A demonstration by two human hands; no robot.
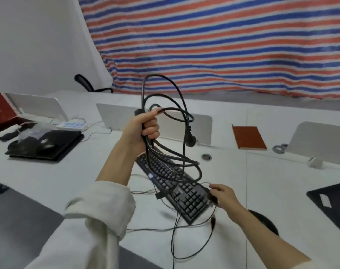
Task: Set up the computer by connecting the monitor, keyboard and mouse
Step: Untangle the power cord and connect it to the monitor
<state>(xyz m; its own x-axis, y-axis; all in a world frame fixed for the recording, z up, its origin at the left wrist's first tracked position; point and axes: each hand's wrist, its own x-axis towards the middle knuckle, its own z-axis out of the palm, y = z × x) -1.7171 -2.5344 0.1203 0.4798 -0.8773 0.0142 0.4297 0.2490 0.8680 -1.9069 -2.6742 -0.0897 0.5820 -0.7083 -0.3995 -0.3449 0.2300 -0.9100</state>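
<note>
My left hand (144,126) is raised above the white desk (68,175) and grips a bundle of looped black cables (181,121); one plug (188,141) dangles from the loops. Below the bundle a black keyboard (173,183) lies slanted on the desk. My right hand (222,194) is at the keyboard's right end, fingers curled round a small dark object there; what it is I cannot make out. Thin cables (173,228) trail off the keyboard toward the front edge, one ending in a USB plug (213,221). At the far left a black mouse (45,147) sits on a flat black panel (54,144).
A white power strip (73,125) lies at the back left by a red box (2,109). Low grey dividers (196,123) run across the desk. A brown notebook (248,137), a cable grommet (206,157) and another black panel (334,202) are on the right.
</note>
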